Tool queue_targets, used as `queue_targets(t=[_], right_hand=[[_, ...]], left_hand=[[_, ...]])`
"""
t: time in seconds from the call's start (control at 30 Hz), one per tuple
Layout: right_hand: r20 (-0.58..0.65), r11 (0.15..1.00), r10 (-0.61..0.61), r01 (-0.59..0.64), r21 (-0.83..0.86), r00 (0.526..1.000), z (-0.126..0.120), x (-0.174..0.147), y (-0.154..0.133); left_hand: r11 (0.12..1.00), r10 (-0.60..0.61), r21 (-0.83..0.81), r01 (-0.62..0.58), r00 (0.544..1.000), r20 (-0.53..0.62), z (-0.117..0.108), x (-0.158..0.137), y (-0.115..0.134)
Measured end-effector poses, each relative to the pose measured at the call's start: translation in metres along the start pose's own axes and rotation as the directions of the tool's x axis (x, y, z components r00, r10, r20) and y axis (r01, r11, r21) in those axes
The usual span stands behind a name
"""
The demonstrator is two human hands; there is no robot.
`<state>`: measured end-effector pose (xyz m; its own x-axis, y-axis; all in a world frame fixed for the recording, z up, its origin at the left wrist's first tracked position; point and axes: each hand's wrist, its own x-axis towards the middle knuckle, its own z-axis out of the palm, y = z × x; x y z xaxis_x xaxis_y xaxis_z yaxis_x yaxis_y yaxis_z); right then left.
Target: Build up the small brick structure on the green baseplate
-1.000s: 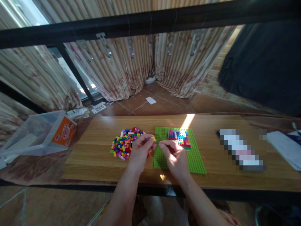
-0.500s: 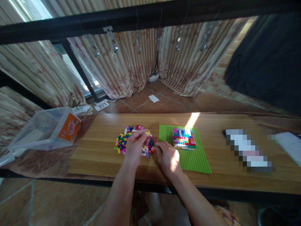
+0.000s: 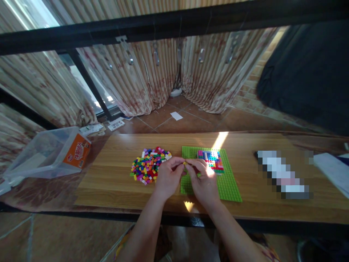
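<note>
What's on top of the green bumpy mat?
A block of colourful bricks sits on the green mat. The right hand hides part of both, so what lies behind it can't be seen.

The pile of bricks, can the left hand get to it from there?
Probably yes: the left hand is right beside the pile of bricks, with nothing seen in between. But it looks busy with a yellow brick, so its grip may not be free.
</note>
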<state>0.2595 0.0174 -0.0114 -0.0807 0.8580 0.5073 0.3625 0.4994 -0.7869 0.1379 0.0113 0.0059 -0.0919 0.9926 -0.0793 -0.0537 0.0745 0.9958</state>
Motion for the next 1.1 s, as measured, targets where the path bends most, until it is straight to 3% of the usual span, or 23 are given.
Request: queue_targets(t=[0.43, 0.6, 0.7, 0.77, 0.97, 1.1], right_hand=[[0.023, 0.99, 0.004, 0.0, -0.144, 1.0, -0.021, 0.007, 0.003], [-0.145, 0.969, 0.091, -0.121, -0.216, 0.985, -0.048, 0.018, 0.022], [-0.299, 0.956, 0.188, -0.244, -0.162, 0.935, -0.065, 0.026, 0.046], [-0.336, 0.943, 0.263, -0.314, -0.108, 0.905, -0.071, 0.029, 0.06], [-0.237, 0.896, 0.443, -0.429, 0.114, 0.864, -0.063, 0.025, 0.077], [-0.216, 0.876, 0.482, -0.466, 0.12, 0.849, -0.06, 0.02, 0.077]], left_hand=[[0.996, 0.074, 0.046, -0.075, 0.997, 0.034, 0.02, 0.001, -0.007], [0.971, 0.065, 0.231, -0.065, 0.998, 0.006, 0.029, 0.001, -0.015], [0.962, 0.052, 0.266, -0.068, 0.996, 0.066, 0.033, -0.001, -0.021], [0.966, 0.035, 0.25, -0.06, 0.994, 0.105, 0.035, -0.003, -0.025], [0.971, 0.041, 0.228, -0.074, 0.988, 0.146, 0.041, -0.006, -0.027], [0.948, 0.06, 0.302, -0.104, 0.986, 0.153, 0.039, -0.008, -0.027]])
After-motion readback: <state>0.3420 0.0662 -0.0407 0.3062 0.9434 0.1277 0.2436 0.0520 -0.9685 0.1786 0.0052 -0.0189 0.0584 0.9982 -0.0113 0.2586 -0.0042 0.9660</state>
